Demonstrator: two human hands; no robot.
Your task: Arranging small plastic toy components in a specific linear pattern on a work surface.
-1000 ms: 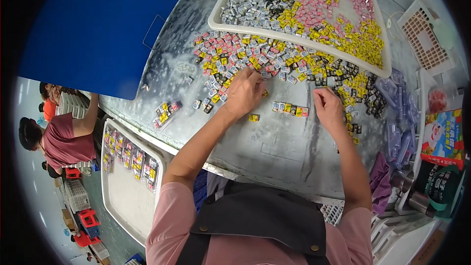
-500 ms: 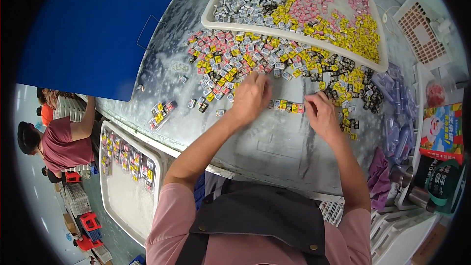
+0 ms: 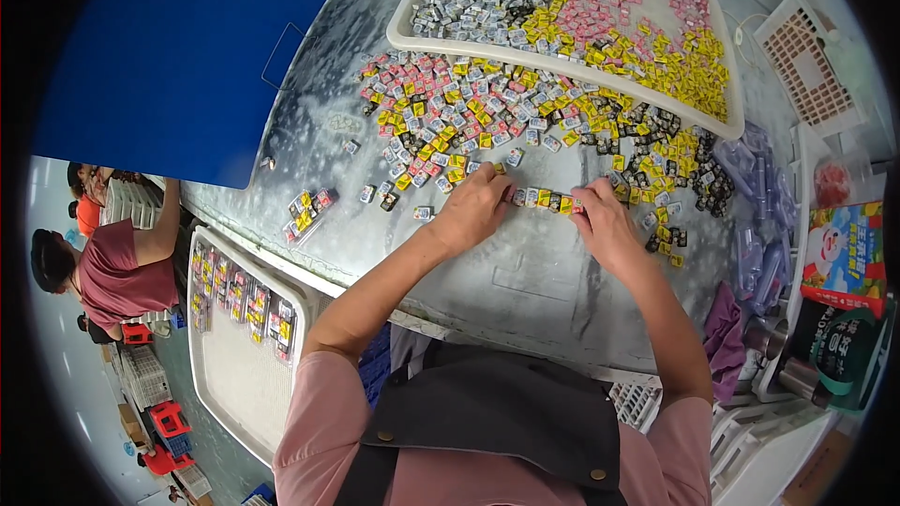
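Downward fisheye view from head height

A: Row of small packs (image 3: 546, 200), ends?
B: Left tip partly behind left hand (image 3: 475, 209); right tip under right hand's (image 3: 607, 225) fingers, exact grip unclear.
A: Far tray (image 3: 450, 46)?
B: Far edge cut off. Blue board (image 3: 187, 56) likewise.
A: Pack print?
B: Too small.

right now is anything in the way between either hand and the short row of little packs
Nothing visible stands between them: the left hand is at the left end of the row of small packs, the right hand at its right end. The loose pile lies mostly beyond the row, toward the large white tray.
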